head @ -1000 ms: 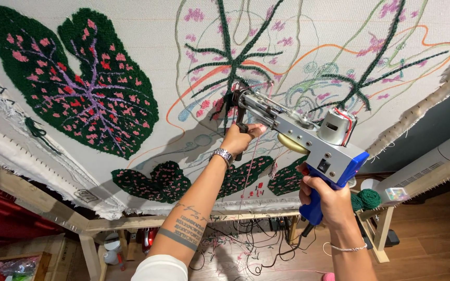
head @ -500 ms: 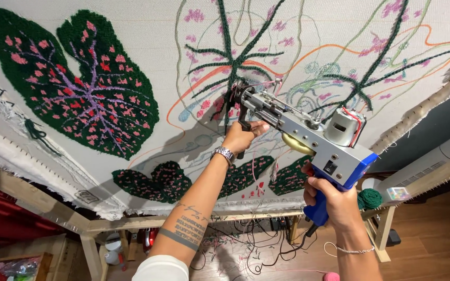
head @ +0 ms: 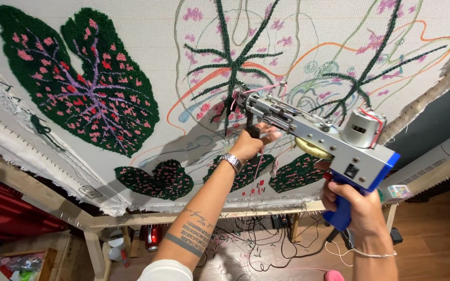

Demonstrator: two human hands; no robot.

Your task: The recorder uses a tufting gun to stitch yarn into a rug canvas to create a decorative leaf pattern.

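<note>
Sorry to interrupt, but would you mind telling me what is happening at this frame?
A person is working a tufting gun against a stretched backing cloth on a wooden frame. The right hand grips the blue rear handle; the left hand holds the front grip, with the needle tip at a pink patch beside a dark green stem. One large green-and-pink leaf is fully tufted; other leaves are only outlined or partly filled.

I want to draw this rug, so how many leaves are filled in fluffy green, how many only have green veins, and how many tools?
Big filled green leaf: 1
Small filled green leaves: 3
Leaves with only veins: 2
Tufting gun: 1
Total: 7
</note>
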